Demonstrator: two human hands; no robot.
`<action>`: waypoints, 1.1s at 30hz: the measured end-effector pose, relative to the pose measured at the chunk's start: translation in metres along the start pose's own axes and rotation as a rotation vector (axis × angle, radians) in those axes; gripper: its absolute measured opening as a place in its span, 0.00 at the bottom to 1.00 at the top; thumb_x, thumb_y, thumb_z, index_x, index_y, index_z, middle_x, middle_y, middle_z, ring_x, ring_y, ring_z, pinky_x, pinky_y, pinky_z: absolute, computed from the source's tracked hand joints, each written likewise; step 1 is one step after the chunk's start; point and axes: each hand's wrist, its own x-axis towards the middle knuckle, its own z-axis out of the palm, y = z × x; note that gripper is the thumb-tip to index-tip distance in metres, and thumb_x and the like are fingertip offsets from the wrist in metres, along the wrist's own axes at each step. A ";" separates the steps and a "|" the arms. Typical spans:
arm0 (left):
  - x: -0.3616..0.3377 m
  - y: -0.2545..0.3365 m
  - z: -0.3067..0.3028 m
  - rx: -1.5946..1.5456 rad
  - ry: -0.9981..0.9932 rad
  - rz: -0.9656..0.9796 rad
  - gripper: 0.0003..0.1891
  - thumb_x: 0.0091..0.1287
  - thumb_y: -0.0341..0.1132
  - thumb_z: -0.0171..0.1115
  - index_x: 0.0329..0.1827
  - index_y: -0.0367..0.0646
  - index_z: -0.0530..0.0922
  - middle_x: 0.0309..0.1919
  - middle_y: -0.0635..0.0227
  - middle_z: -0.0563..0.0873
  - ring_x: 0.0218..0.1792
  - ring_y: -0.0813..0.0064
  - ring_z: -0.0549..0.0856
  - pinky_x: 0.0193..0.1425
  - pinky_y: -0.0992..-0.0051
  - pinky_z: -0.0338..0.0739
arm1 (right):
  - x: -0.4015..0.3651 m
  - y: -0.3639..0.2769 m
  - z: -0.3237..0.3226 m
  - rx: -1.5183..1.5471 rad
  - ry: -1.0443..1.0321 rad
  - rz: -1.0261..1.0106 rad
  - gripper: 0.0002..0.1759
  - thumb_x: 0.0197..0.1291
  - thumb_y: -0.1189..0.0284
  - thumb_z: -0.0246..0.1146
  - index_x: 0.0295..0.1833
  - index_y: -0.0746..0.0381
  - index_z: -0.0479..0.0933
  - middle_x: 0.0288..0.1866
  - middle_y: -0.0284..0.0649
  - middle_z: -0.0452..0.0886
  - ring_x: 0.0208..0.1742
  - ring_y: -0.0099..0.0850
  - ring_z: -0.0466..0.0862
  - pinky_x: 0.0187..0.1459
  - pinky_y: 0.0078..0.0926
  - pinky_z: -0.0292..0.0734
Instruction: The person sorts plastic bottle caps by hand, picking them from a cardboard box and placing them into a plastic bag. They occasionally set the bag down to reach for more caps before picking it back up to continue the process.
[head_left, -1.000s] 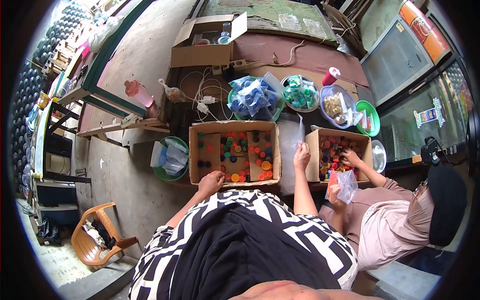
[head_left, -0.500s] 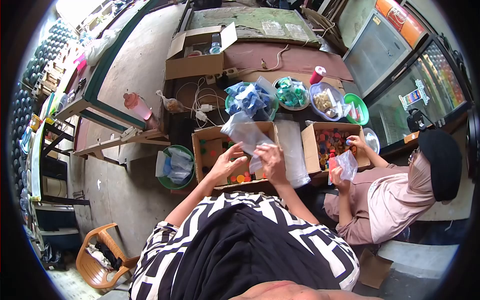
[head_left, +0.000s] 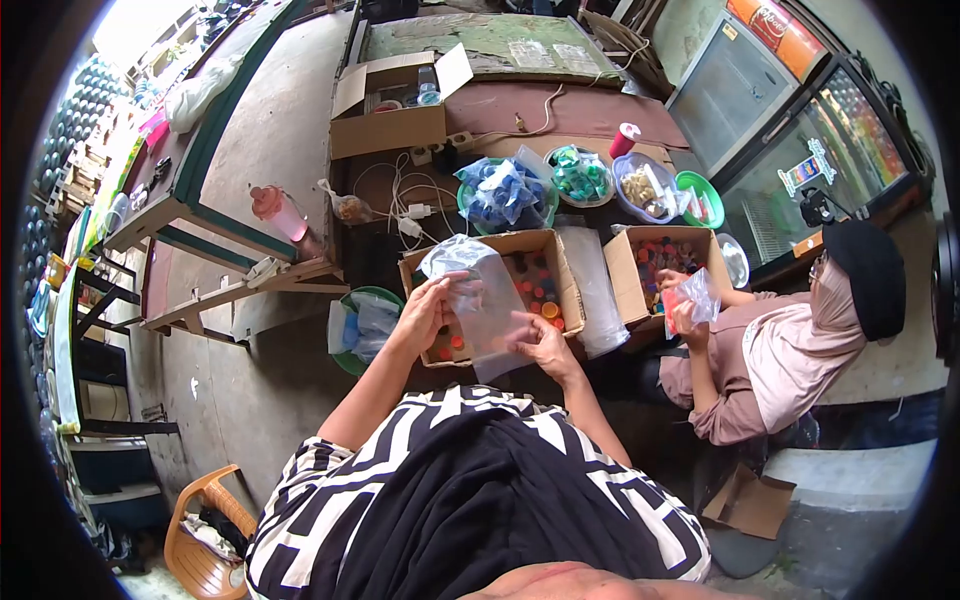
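Note:
A clear plastic bag is stretched between my two hands over an open cardboard box. My left hand grips its left edge, fingers partly behind the plastic. At the lower right edge, my right hand pinches the bag between thumb and fingers. Loose round caps, orange, red and dark, lie in the box; an orange cap shows just above my right hand. The bag looks empty and covers part of the box.
Flat clear plastic lies right of the box. Beyond stand a bowl of blue packets and a bowl of green packets. A co-worker at right holds a bag beside another cap box. A green basin is at left.
My left hand has gone from open beside the bag to gripping it. The bag has come lower and is spread out; my right hand has moved down to its lower edge.

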 end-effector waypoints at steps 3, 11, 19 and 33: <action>-0.005 0.010 -0.013 -0.074 0.049 0.045 0.17 0.76 0.39 0.49 0.61 0.39 0.75 0.52 0.60 0.85 0.48 0.70 0.87 0.50 0.68 0.85 | -0.013 0.008 0.013 0.202 -0.057 0.093 0.34 0.55 0.67 0.74 0.65 0.65 0.69 0.47 0.40 0.84 0.46 0.26 0.83 0.50 0.24 0.79; -0.014 0.021 -0.047 -0.188 0.156 0.146 0.14 0.72 0.36 0.57 0.54 0.37 0.77 0.51 0.57 0.85 0.48 0.63 0.87 0.51 0.66 0.85 | -0.028 0.001 0.036 0.144 0.099 0.076 0.09 0.60 0.71 0.69 0.42 0.66 0.83 0.37 0.32 0.85 0.39 0.18 0.81 0.45 0.16 0.74; -0.013 0.028 -0.092 -0.100 0.299 0.238 0.10 0.70 0.35 0.62 0.49 0.40 0.79 0.41 0.64 0.87 0.40 0.73 0.88 0.43 0.72 0.87 | -0.036 0.014 0.048 0.079 0.215 0.020 0.11 0.62 0.67 0.69 0.42 0.64 0.81 0.34 0.31 0.83 0.36 0.16 0.78 0.44 0.16 0.72; -0.063 0.013 -0.020 0.976 0.226 0.497 0.12 0.58 0.33 0.73 0.41 0.40 0.82 0.40 0.63 0.82 0.39 0.70 0.81 0.42 0.72 0.76 | -0.019 0.003 0.084 -0.277 0.618 -0.198 0.25 0.57 0.57 0.73 0.24 0.61 0.68 0.18 0.25 0.67 0.23 0.14 0.63 0.23 0.20 0.59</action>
